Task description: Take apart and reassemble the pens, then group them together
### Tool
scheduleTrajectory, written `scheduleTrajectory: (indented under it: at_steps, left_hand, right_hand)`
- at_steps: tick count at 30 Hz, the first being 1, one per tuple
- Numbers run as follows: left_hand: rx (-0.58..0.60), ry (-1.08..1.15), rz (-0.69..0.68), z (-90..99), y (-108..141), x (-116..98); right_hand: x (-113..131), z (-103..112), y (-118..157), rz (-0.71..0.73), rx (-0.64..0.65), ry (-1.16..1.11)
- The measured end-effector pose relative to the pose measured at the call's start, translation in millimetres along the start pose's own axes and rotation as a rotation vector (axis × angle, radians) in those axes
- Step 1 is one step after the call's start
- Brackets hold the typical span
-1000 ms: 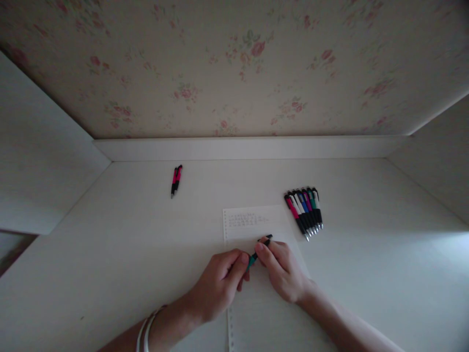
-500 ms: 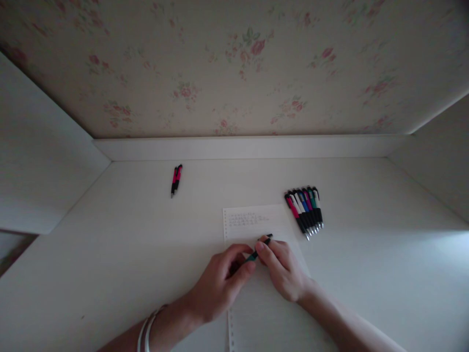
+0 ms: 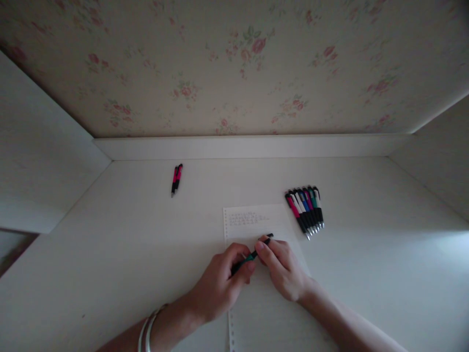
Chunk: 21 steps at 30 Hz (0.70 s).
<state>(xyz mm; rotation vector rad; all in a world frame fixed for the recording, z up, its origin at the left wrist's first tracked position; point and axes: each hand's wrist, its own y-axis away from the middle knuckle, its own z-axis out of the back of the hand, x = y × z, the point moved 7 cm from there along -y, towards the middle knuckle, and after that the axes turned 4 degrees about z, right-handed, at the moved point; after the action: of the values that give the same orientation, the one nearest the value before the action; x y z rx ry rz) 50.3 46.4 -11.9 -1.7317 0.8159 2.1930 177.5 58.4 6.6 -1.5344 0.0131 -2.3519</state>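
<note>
A green-and-black pen (image 3: 244, 261) slants between both hands above a sheet of lined paper (image 3: 256, 313). My left hand (image 3: 222, 281) is closed on its lower part, with thumb and fingers on either side of the barrel. Thumb and fingertips of my right hand (image 3: 284, 269) pinch the upper part, and a black end sticks out past them. Whether that end is in one piece with the rest I cannot tell, since the fingers cover the middle. Several rows of handwriting mark the top of the paper, which has a holed left edge.
Right of the paper, several pens (image 3: 306, 210) in mixed colours lie side by side. Two pink-and-black pens (image 3: 176, 180) lie at the back left. The white desk (image 3: 128, 254) meets a raised back ledge (image 3: 234, 147) and a white side panel (image 3: 44, 146).
My left fingers have shifted slightly along the pen, and more of its lower black part shows between them. My right hand has stayed nearly still.
</note>
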Motion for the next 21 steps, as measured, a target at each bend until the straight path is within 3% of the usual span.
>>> scheduleTrajectory:
  at_steps: [5, 13, 21]
  left_hand:
    - [0.017, -0.070, 0.032, 1.0, 1.2, -3.1]
    - [0.019, 0.065, 0.034, -2.0, 0.7, 3.8]
    - [0.020, -0.048, 0.025, 0.0, 2.6, -4.5]
  right_hand:
    - [-1.1, -0.5, 1.8, 0.002, 0.016, -0.027]
    - [-0.5, 0.1, 0.4, -0.018, 0.021, -0.005]
    - [0.1, -0.3, 1.2, -0.011, 0.037, -0.042]
